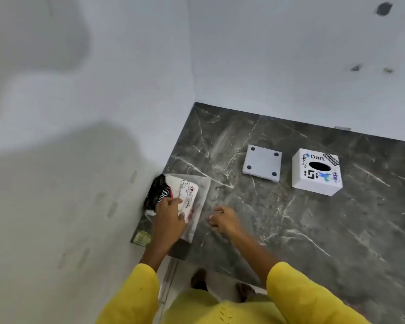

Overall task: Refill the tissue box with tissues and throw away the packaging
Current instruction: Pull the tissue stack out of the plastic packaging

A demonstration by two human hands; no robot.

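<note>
A white cube tissue box (316, 172) with stickers and a dark oval slot on top stands at the right of the dark marble counter (290, 218). To its left lies its white base plate (262, 163), with four dark feet facing up. By the left wall sits a clear plastic tissue pack (189, 195) with a white and red label, next to a black wrapper (158, 190). My left hand (170, 217) rests on the pack, fingers pressed onto its label. Just right of the pack, my right hand (223, 219) hovers over the counter, fingers curled and holding nothing.
White walls close the counter at the left and the back. A small greenish paper (141, 238) lies at the counter's front left corner. Yellow sleeves and my feet on the floor show below the front edge.
</note>
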